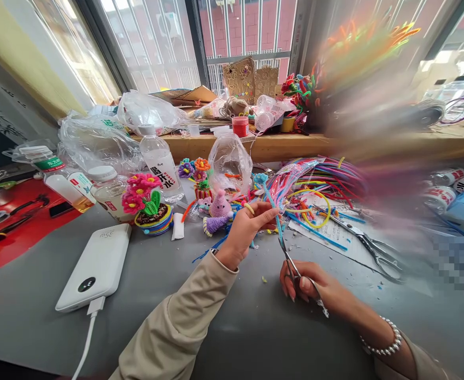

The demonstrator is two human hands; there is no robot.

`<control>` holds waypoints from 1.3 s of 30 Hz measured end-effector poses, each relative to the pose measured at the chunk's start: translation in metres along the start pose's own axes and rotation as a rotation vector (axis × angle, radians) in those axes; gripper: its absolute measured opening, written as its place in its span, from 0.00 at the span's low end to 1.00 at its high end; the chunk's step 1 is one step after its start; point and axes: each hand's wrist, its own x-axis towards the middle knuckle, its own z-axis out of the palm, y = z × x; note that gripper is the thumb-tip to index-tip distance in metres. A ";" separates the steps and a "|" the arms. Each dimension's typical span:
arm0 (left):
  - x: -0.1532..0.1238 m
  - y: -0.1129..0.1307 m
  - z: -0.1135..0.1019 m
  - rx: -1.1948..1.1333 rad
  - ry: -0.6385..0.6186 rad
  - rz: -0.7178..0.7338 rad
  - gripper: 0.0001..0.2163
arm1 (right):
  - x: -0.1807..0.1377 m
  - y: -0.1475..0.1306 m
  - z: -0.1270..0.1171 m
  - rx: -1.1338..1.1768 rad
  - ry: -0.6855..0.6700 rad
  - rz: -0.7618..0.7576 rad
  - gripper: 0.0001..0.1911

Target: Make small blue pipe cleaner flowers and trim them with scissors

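A light blue pipe cleaner flower on a twisted stem is pinched between the thumb and fingers of my left hand, which wears a yellow ring. Just below, my right hand is closed around small metal scissors. Their blades point up at the lower end of the blue stem, touching or very near it. Beyond my left hand sit a pink knitted figure and a purple cone-shaped piece. Larger silver scissors lie on a paper sheet to the right, beside loose pipe cleaners.
At left stand a white power bank with a cable, a pot of pink flowers, and water bottles. Bundled pipe cleaners lie at the back. A wooden ledge carries plastic bags and cardboard. The right side is blurred.
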 end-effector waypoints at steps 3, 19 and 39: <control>0.001 0.000 -0.001 -0.009 0.007 0.007 0.12 | 0.000 0.003 -0.001 0.001 0.014 -0.010 0.30; 0.000 0.003 0.000 -0.078 0.036 0.025 0.12 | 0.000 0.009 -0.002 -0.046 0.092 0.015 0.28; 0.003 0.000 -0.004 -0.127 0.115 0.141 0.11 | 0.001 0.009 -0.001 -0.049 0.152 0.074 0.29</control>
